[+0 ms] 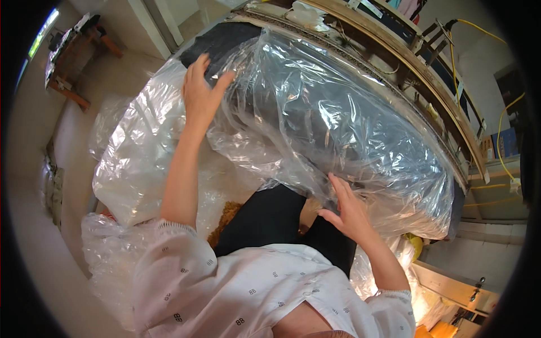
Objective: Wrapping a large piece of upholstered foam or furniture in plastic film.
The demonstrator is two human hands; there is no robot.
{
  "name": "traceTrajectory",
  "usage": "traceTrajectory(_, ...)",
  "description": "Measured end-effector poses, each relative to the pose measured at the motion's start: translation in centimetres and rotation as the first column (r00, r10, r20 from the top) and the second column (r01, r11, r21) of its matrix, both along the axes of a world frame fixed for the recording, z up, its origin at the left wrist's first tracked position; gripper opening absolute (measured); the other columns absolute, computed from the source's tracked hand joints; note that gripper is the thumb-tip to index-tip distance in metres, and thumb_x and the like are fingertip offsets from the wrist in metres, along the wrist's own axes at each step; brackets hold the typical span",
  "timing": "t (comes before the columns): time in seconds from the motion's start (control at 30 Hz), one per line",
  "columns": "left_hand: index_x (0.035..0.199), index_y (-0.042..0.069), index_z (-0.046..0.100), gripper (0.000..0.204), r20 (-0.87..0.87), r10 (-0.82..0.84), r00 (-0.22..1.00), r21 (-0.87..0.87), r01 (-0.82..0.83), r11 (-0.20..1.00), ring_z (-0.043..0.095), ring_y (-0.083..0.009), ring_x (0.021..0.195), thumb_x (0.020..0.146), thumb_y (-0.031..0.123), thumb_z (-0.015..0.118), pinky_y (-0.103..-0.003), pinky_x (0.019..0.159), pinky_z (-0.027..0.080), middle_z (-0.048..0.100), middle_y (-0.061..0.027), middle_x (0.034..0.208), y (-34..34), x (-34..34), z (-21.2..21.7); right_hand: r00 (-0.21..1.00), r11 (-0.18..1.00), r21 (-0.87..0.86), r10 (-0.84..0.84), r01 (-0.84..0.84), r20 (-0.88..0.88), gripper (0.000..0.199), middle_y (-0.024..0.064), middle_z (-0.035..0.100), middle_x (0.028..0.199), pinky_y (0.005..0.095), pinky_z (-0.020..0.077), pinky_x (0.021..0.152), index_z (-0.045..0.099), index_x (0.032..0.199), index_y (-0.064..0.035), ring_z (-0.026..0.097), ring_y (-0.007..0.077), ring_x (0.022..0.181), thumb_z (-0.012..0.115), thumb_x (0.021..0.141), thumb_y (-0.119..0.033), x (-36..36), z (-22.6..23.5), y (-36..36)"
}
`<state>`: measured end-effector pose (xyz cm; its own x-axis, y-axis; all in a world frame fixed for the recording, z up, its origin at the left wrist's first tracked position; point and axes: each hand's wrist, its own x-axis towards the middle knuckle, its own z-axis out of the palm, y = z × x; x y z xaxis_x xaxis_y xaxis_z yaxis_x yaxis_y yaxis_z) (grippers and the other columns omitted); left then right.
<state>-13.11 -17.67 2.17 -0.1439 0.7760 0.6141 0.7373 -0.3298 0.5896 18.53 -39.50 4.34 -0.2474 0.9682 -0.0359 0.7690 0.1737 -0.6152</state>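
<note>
Across a dark surface [222,45] in the head view lies a clear plastic sheet [349,118], draped over the near edge. The left hand [203,93] is open at its left end, the right hand [347,211] open at its near side, presumably to keep it flat; firm contact cannot be confirmed.

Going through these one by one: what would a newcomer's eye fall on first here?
The glossy clear plastic sheet, spread over dark material across the upper middle. Next, the person's left hand at its upper left and right hand by its lower edge. A yellow cable stands out at upper right.
</note>
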Motion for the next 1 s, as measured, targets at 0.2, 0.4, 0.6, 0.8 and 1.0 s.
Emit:
traceTrajectory(0.2, 0.118, 0.002, 0.047, 0.043, 0.301, -0.2, 0.932, -0.358, 0.305, 0.883, 0.058, -0.0182, 0.081, 0.083, 0.024, 0.061, -0.03, 0.072, 0.045, 0.059, -0.011, 0.09, -4.5, -6.2, -10.0, 0.992, 0.994, 0.005, 0.109, -0.11, 0.067, 0.029, 0.0135, 0.059, 0.081, 0.0377, 0.0457, 0.059, 0.059, 0.104, -0.007, 0.058, 0.0336, 0.069, 0.064, 0.077, -0.016, 0.0, -4.3, 2.2)
traceTrajectory(0.4, 0.113, 0.002, 0.052, 0.025, 0.676, -0.235, 0.698, -0.204, 0.484, 0.851, 0.04, -0.0044, 0.048, 0.091, 0.013, 0.047, -0.018, 0.044, 0.034, 0.047, 0.0001, 0.063, -9.7, -2.3, 0.6, 0.772, 0.781, -0.004, -0.618, 0.625, -0.148, 0.026, 0.0036, 0.061, 0.095, 0.023, 0.0449, 0.076, 0.059, 0.105, -0.0016, 0.056, 0.0083, 0.086, 0.058, 0.086, -0.02, 11.1, 4.3, 3.4)
traceTrajectory(0.6, 0.113, -0.002, 0.056, 0.028, 0.514, -0.769, 0.38, -0.014, 0.9, 0.435, 0.058, -0.0123, 0.062, 0.089, 0.006, 0.046, -0.023, 0.055, 0.043, 0.062, -0.0079, 0.072, -18.2, 5.7, 5.9, 0.741, 0.434, 0.843, -0.668, 0.318, 0.065, 0.025, 0.0041, 0.055, 0.102, 0.0254, 0.0429, 0.078, 0.055, 0.111, -0.0033, 0.054, 0.0128, 0.092, 0.055, 0.087, -0.011, 18.1, 14.6, 1.1)
traceTrajectory(0.8, 0.116, 0.003, 0.056, 0.036, 0.304, -0.936, 0.177, -0.044, 0.984, 0.172, 0.062, -0.0158, 0.076, 0.08, -0.001, 0.055, -0.031, 0.081, 0.039, 0.065, -0.0028, 0.08, -21.4, 12.7, 5.0, 0.775, 0.979, -0.139, -0.205, 0.152, -0.598, 0.05, 0.008, 0.057, 0.108, 0.0265, 0.0447, 0.076, 0.045, 0.127, -0.0044, 0.056, 0.0139, 0.095, 0.054, 0.087, -0.034, 2.7, 10.9, 2.7)
traceTrajectory(1.0, 0.118, 0.005, 0.054, 0.037, 0.341, -0.938, 0.062, -0.186, 0.983, -0.002, 0.061, -0.0178, 0.083, 0.081, 0.004, 0.057, -0.033, 0.087, 0.036, 0.065, -0.002, 0.086, -24.3, 17.2, 3.9, 0.498, 0.942, -0.312, -0.332, 0.127, -0.801, 0.03, 0.0007, 0.052, 0.077, 0.0204, 0.0378, 0.055, 0.051, 0.108, -0.0021, 0.048, 0.0057, 0.065, 0.056, 0.085, -0.02, 2.4, 7.0, 4.7)
